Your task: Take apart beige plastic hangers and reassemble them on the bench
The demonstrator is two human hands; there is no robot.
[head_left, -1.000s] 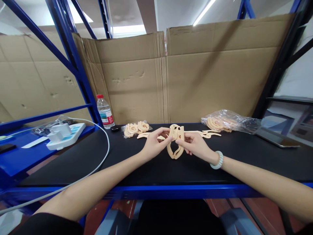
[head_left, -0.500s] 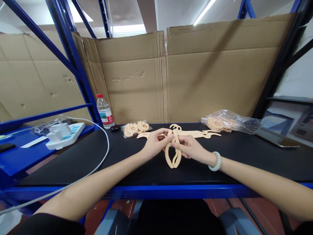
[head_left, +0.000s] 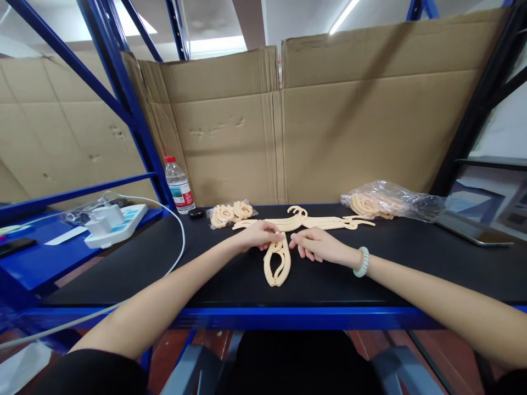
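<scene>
A folded cream plastic hanger [head_left: 268, 270] hangs down from my left hand [head_left: 260, 235], whose fingers pinch its upper end. Its two arms meet at the bottom, close above the black tabletop or resting on it; I cannot tell which. To its right, my right hand [head_left: 319, 244] is apart from it, fingers loosely curled and slightly spread, with nothing in them. Behind both hands an unfolded hanger [head_left: 325, 223] of the same cream colour lies flat, its hook pointing away from me. My left hand partly covers that hanger's left arm.
At the back left lies a small clear bag of cream parts [head_left: 230, 214], near a water bottle [head_left: 179, 186] and a small black object [head_left: 196, 213]. A larger plastic bag [head_left: 387, 200] and a tablet-like device [head_left: 473, 229] are at right. A white cable [head_left: 181, 249] crosses the left side beside a power strip [head_left: 119, 226].
The folded hanger has moved left and slightly down in my left hand. My right hand has let go of it and stands apart, uncovering more of the hanger behind.
</scene>
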